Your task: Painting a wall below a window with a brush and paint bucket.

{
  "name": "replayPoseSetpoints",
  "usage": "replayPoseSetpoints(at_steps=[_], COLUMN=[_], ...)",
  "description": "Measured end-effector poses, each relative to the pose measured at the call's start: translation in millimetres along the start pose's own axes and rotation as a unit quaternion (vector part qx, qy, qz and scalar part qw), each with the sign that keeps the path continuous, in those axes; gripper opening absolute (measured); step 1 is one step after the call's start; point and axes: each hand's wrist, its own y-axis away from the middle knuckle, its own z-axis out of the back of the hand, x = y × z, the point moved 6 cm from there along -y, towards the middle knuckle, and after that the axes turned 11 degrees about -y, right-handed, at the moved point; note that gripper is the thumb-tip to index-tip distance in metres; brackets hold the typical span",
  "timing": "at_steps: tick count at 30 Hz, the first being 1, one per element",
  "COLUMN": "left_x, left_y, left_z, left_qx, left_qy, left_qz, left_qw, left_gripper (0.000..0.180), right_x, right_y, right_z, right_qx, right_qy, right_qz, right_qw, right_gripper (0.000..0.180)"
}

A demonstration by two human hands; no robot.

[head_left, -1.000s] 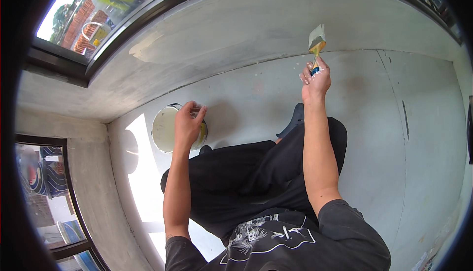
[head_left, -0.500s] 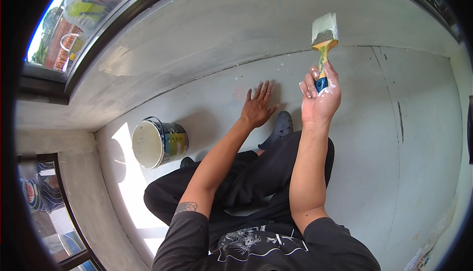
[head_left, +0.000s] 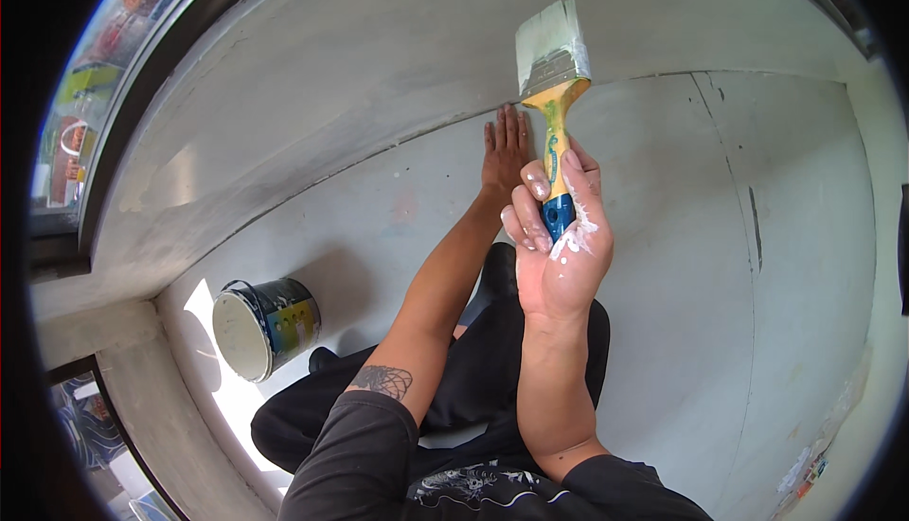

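Note:
A wide paintbrush (head_left: pixel 552 65) points up toward the wall, its bristles coated with whitish paint and its yellow handle ending in a blue tip. My right hand (head_left: pixel 573 237) is closed around the lower handle, with wet white paint smeared on the palm and thumb side. Beyond it to the left, my left hand (head_left: pixel 507 157) lies spread on the grey floor, fingertips by the seam at the wall's foot. The raised brush and right hand hide a little of its right side.
A paint bucket (head_left: pixel 292 324), pale inside, stands on the floor at left by a sunlit strip. The grey wall (head_left: pixel 379 57) curves across the far side, with a dark-framed window (head_left: pixel 90 142) at upper left. My crossed legs (head_left: pixel 473 360) are below; dark cracks mark the floor at right.
My right hand has brought the paintbrush nearer to me and leftward, so it looks larger. My left hand has shifted forward across the floor to the wall seam. The view has moved somewhat.

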Motion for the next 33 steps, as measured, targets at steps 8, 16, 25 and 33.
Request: replayPoseSetpoints(at_steps=[8,16,25,33], left_x=[21.8,96.2,111.7,3.4], left_y=[18.7,7.9,73.3,29.5], left_z=[28.2,-53.1,1.3,22.8], left_qx=[0.009,-0.129,-0.016,-0.071], left_qy=[0.671,0.634,0.115,0.152], left_qz=[-0.189,-0.168,0.06,-0.198], left_qw=[0.717,0.744,0.991,0.966], left_gripper=[0.066,0.076,0.087,0.074], right_x=[-10.0,-36.2,11.1,13.0], right_y=[-0.2,13.1,-0.4,-1.8], right_z=[5.1,-16.5,11.1,14.3], right_qx=[0.007,0.035,-0.017,0.006], right_qy=[0.023,0.068,0.071,0.061], right_qz=[-0.01,-0.03,0.057,0.05], right_qw=[1.0,0.997,0.996,0.997], right_gripper=[0.028,0.026,0.027,0.029])
